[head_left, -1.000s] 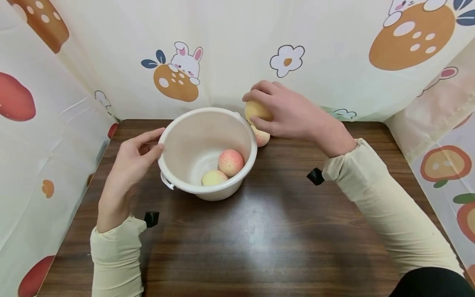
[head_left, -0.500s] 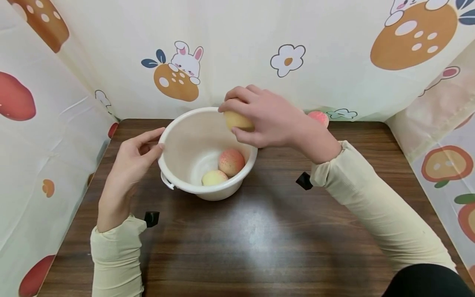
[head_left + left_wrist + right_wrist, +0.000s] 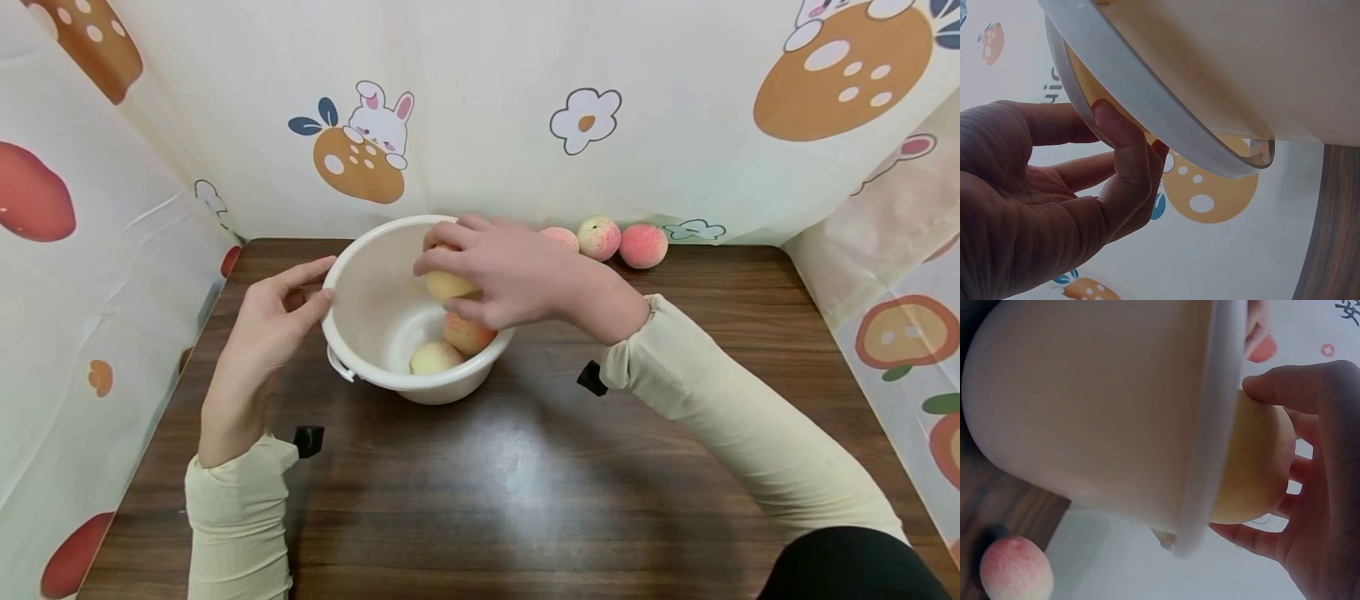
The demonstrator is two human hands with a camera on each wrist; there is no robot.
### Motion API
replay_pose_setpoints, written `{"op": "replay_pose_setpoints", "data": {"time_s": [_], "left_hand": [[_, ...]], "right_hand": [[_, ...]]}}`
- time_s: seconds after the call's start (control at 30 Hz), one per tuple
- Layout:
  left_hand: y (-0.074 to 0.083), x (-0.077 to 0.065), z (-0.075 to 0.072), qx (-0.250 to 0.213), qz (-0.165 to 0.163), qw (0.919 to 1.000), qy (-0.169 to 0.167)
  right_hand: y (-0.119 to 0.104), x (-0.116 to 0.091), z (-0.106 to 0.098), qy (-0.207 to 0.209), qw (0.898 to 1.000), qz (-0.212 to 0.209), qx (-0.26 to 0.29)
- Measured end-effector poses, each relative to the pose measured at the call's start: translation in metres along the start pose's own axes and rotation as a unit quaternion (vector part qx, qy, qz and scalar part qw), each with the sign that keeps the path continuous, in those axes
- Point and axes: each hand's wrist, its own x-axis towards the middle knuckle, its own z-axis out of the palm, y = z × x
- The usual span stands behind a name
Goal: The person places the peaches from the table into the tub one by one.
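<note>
A white bucket [image 3: 438, 393] stands upright on the table, with a pale yellow peach [image 3: 435, 358] and a reddish peach [image 3: 467, 336] inside. At its left side my left hand [image 3: 258, 333] pinches the rim; in the left wrist view the thumb and fingers meet at the bucket's handle and rim [image 3: 1147, 100]. My right hand [image 3: 517, 279] holds a yellow peach [image 3: 447, 286] at the bucket's mouth, above the reddish one. From the right wrist view, fingers wrap this yellow peach [image 3: 1260, 462], and the rim hides part of it.
Behind my right forearm, a row of peaches lies along the table's back edge: a partly hidden pink one [image 3: 561, 238], a pale speckled one [image 3: 598, 238] and a pink-red one [image 3: 643, 246]. A printed curtain [image 3: 480, 100] surrounds the dark wooden table [image 3: 525, 500].
My right hand has carried the yellow peach left and down, from beside the bucket into its mouth. The back row of peaches has come into sight. My left hand stays at the rim.
</note>
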Motion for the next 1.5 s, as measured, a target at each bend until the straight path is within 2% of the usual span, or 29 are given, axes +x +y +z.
{"op": "replay_pose_setpoints", "data": {"time_s": [0.43, 0.83, 1.1, 1.5], "left_hand": [[-0.001, 0.001, 0.0, 0.002, 0.002, 1.0, 0.0], [0.0, 0.0, -0.001, -0.001, 0.004, 1.0, 0.003], [-0.001, 0.001, 0.0, -0.002, 0.002, 1.0, 0.002], [0.001, 0.001, 0.0, -0.006, -0.002, 1.0, -0.001]], "right_hand": [[-0.005, 0.013, 0.019, -0.092, 0.993, 0.012, 0.075], [-0.008, 0.023, 0.024, -0.187, 0.972, 0.005, 0.145], [-0.006, 0.027, 0.03, -0.24, 0.959, 0.022, 0.147], [-0.005, 0.031, 0.033, -0.253, 0.953, 0.016, 0.168]]}}
